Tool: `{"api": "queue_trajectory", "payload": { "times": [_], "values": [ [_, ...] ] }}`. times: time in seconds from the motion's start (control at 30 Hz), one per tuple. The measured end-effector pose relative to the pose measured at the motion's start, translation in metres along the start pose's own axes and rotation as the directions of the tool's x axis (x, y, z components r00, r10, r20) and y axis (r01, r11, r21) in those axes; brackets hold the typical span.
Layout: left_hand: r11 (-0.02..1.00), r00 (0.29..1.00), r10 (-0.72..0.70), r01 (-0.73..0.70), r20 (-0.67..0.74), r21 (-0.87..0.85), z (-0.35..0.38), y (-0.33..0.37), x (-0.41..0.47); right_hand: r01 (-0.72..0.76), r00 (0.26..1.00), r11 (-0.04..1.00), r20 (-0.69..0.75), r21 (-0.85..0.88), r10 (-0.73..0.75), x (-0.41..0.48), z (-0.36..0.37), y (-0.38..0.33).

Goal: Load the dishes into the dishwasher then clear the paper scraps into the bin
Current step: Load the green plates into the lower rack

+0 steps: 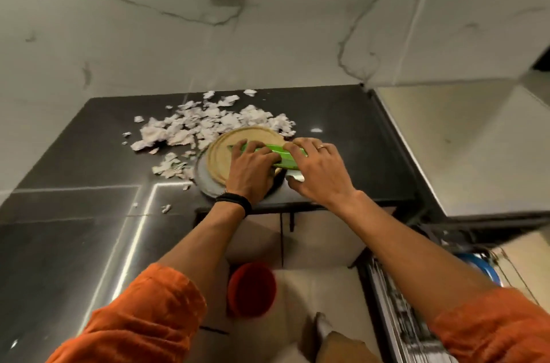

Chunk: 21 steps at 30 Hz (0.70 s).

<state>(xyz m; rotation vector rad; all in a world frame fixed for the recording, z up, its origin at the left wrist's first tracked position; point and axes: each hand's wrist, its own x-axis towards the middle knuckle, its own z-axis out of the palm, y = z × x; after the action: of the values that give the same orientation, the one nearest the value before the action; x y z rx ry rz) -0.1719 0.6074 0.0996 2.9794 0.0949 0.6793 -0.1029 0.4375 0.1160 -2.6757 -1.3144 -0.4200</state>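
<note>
Now, green plate (287,155) sits atop plate stack (219,158), near edge of table (357,130). Left hand (253,169) and right hand (320,170) both grip it, fingers (238,152) curled over rims. I'd lift level, clear stack, swing right to dishwasher rack (395,303). Paper scraps (205,123) later.

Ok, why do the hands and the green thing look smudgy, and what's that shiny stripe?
Head view: the left hand, right hand and green dish are motion-blurred; the stripe is light glare on the glossy black counter.

A dark counter (342,112) carries a heap of torn paper scraps (208,121) beside a grey plate (205,181).
</note>
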Motion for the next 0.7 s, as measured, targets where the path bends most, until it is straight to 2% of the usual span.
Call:
{"api": "queue_trajectory", "payload": {
  "times": [0.17, 0.33, 0.43, 0.53, 0.7],
  "values": [
    [0.969, 0.976, 0.218, -0.214, 0.022, -0.122, 0.024, 0.082, 0.034, -0.226, 0.973, 0.974, 0.044, -0.022, 0.227, -0.062, -0.019, 0.057],
    [0.882, 0.9, 0.429, -0.401, 0.073, -0.247, 0.059, 0.185, 0.062, -0.45, 0.87, 0.888, 0.177, -0.092, 0.459, -0.146, -0.037, 0.122],
    [0.801, 0.827, 0.552, -0.491, 0.105, -0.343, 0.079, 0.26, 0.07, -0.557, 0.798, 0.825, 0.213, -0.098, 0.564, -0.207, -0.041, 0.162],
    [0.714, 0.724, 0.672, -0.581, 0.153, -0.39, 0.104, 0.328, 0.071, -0.64, 0.728, 0.762, 0.236, -0.103, 0.644, -0.264, -0.038, 0.197],
    [0.61, 0.595, 0.78, -0.656, 0.191, -0.445, 0.165, 0.427, 0.06, -0.776, 0.594, 0.631, 0.314, -0.02, 0.74, -0.35, -0.019, 0.254]
  ]
}}
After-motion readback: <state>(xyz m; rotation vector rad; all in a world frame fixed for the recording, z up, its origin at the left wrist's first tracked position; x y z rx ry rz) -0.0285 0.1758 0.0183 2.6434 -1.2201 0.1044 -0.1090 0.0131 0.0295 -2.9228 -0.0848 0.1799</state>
